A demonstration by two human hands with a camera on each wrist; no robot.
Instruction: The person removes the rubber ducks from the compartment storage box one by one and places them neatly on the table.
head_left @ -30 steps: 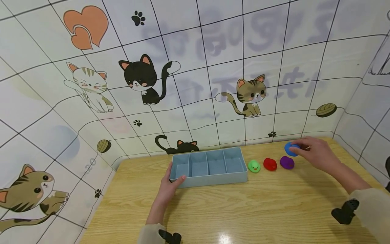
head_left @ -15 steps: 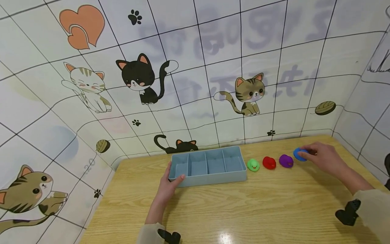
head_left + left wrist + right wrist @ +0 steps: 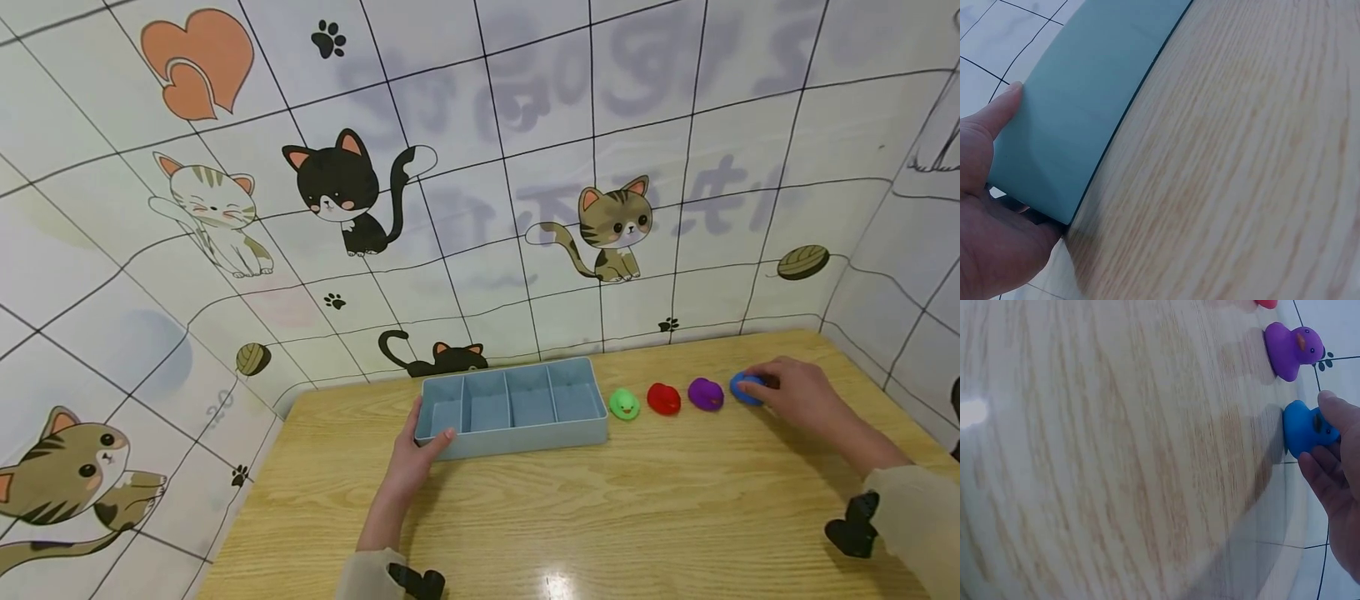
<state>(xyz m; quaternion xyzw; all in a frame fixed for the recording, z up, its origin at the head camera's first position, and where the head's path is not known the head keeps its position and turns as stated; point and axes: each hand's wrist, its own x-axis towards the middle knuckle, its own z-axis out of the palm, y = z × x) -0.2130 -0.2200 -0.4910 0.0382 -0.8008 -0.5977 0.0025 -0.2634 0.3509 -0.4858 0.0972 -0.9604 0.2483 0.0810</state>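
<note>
In the head view a blue-grey box [image 3: 517, 442] with several compartments in a row stands at the back of the table. My left hand [image 3: 411, 460] holds its left end, thumb over the front rim and fingers along the side; the left wrist view shows the thumb against the box wall [image 3: 1079, 106]. At the right, my right hand [image 3: 798, 396] pinches a blue rubber duck [image 3: 746, 388] between thumb and fingers. In the right wrist view the blue duck [image 3: 1299, 428] sits upright with its base at the tabletop, beside a purple rubber duck [image 3: 1285, 353].
Between the box and the blue duck, a green duck [image 3: 624, 405], a red duck [image 3: 663, 399] and the purple duck [image 3: 706, 394] stand in a line on the wooden table [image 3: 570, 517]. A wall covering [image 3: 480, 208] printed with cats rises right behind the table.
My right hand has carried the blue duck rightward and down, from above and behind the purple duck to the right end of the row. The left hand keeps its hold on the box.
</note>
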